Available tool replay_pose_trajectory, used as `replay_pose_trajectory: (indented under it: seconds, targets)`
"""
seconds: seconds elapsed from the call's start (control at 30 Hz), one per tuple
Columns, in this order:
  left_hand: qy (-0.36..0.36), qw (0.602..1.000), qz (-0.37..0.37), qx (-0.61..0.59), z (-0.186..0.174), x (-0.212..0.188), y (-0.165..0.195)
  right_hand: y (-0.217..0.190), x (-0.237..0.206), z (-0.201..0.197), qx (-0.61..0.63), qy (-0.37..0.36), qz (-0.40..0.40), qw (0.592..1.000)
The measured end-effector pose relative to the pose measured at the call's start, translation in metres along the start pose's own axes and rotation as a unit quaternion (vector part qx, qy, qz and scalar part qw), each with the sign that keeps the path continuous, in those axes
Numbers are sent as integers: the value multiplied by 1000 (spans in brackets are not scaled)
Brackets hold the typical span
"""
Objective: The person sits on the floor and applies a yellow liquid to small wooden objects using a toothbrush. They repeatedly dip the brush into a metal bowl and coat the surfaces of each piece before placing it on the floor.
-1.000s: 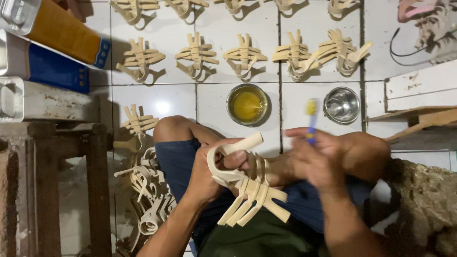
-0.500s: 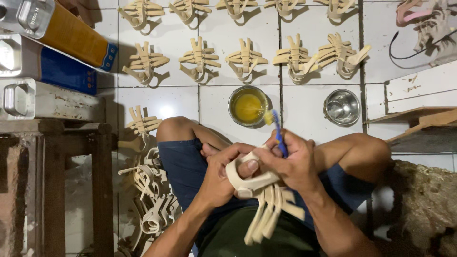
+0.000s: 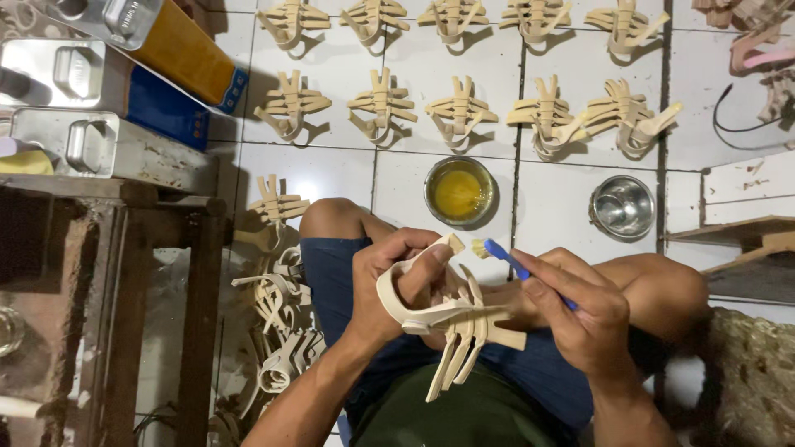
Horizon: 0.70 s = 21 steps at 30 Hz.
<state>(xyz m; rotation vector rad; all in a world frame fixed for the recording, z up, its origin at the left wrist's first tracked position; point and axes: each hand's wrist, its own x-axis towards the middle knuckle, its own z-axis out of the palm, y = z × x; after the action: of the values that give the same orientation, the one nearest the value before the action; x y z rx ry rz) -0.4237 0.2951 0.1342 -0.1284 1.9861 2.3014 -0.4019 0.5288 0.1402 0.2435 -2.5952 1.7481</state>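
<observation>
I see the pale woven strap piece (image 3: 451,319) over my lap, my left hand (image 3: 397,285) closed around its looped band. My right hand (image 3: 580,319) grips a blue-handled brush (image 3: 507,258), bristles touching the strap's tip. A bowl of yellow glue (image 3: 460,190) sits at twelve o'clock on the white tiled floor (image 3: 555,199), a steel bowl (image 3: 623,207) at one o'clock.

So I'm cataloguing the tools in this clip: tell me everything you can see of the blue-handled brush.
The brush has a slim blue handle, plastic by its look, and a small head of pale bristles tinted yellow. The right hand grips the handle's rear, which the fingers hide. It lies tilted, head up and to the left, bristles at the tip of the woven strip piece that the left hand holds above the lap. Whether the bristles touch that tip is unclear.
</observation>
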Motion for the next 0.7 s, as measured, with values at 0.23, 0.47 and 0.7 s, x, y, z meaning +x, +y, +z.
replay_pose_trajectory:
  seconds: [0.23,0.47,0.7]
  targets:
    - [-69,989,-20,-126,-7,-1,-1,-6,11,-5,-104,57,-48,992]
    - [-37,981,-111,-156,-4,-2,4,-14,2,-5,-34,42,-40,998]
    - [-93,980,-83,-155,-9,-5,-4,-14,11,14,-72,46,-28,996]
